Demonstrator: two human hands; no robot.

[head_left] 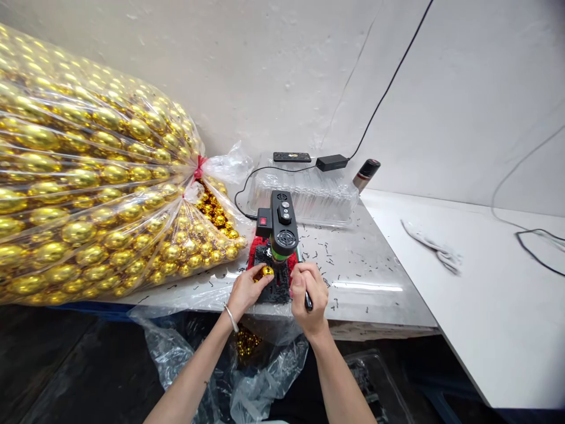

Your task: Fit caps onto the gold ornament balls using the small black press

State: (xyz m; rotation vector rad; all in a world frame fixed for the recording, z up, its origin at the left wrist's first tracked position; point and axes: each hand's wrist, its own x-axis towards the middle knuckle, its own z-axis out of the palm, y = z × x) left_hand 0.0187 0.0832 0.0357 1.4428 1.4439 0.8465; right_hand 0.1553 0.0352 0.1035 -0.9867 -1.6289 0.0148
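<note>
By a pale wall (265,65), on the bench (379,306), the left hand (242,292) pinches a gold ball (267,271) at the machine (283,224); the right hand (316,297) grips a lever (308,302). Positioning seems underway, needing steadiness next.

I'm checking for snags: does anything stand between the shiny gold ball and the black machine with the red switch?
Nothing visible does. The left hand holds the shiny round gold ball near the lower end of the black machine; the right hand, gripping a black handle, is off to the right.

No lettering can be read; any marks on the machine (283,221), its red switch (263,221) and the bottle (367,172) are too small to be made out.
</note>
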